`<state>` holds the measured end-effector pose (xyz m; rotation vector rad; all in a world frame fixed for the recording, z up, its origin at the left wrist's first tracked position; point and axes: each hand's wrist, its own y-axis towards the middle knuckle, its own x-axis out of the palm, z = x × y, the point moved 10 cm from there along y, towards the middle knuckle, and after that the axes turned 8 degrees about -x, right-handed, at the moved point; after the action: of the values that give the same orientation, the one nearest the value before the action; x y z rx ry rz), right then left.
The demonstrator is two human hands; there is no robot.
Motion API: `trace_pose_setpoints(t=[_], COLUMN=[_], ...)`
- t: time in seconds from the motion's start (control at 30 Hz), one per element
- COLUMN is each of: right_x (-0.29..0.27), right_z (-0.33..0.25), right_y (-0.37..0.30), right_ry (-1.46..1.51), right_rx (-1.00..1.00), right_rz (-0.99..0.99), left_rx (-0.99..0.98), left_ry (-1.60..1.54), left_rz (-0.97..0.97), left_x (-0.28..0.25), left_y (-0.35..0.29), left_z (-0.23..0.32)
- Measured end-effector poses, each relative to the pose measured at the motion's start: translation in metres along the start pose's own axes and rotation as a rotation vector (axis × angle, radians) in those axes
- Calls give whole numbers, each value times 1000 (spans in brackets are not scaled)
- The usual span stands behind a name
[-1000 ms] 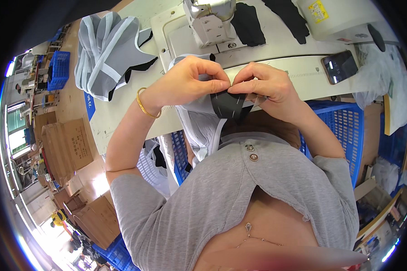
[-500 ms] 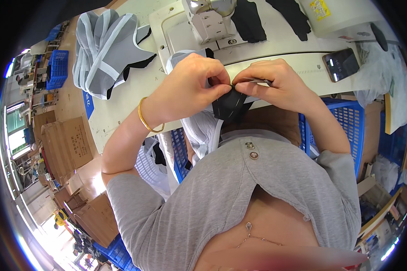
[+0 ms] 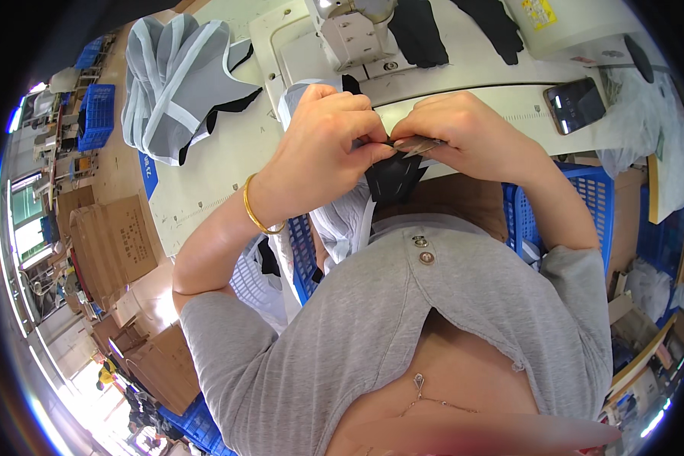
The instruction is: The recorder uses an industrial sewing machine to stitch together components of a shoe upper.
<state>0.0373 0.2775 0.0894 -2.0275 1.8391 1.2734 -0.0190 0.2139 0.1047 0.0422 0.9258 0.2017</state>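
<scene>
My left hand point(image 3: 330, 137), with a gold bangle at its wrist, pinches the upper edge of a black fabric piece point(image 3: 394, 181) at the table's near edge. Light stitch marks show on the black cloth. Facing it closely, my right hand point(image 3: 463, 129) has its fingers closed at the same edge. Small metal thread snips point(image 3: 419, 144) lie in the right hand, their blades showing below the fingers; the rest is hidden. Grey and white fabric point(image 3: 346, 220) hangs below the left hand, and more grey fabric point(image 3: 300, 95) lies behind it on the table.
A sewing machine point(image 3: 353, 38) stands beyond my hands. Layered grey pieces point(image 3: 182, 83) lie on the left, black cloth pieces point(image 3: 418, 34) at the back. A phone point(image 3: 574, 106) and clear plastic bag point(image 3: 638, 114) are on the right. Blue baskets point(image 3: 593, 201) stand below the table.
My right hand has turned, and the snips' blades now point toward the left hand beneath its fingers. The black fabric has shifted slightly right.
</scene>
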Motion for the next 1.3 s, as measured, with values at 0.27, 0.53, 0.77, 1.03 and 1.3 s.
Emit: trace_pose_setpoints(t=[0.27, 0.53, 0.77, 1.03, 1.3], right_x=[-3, -12, -11, -15, -16], right_z=[1, 6, -5, 2, 1], right_y=[-3, -9, -5, -14, -15], right_ry=[14, -19, -69, -99, -37], right_rx=[34, 65, 14, 65, 47], right_rz=[4, 42, 54, 80, 78], left_rx=[-15, -397, -898, -803, -39], left_ry=[-98, -288, -1097, -871, 104], left_rz=[-54, 259, -126, 263, 491], left_x=[-3, -27, 36, 34, -25], left_y=[-2, -35, -43, -50, -16], left_z=[-9, -35, -59, -64, 3])
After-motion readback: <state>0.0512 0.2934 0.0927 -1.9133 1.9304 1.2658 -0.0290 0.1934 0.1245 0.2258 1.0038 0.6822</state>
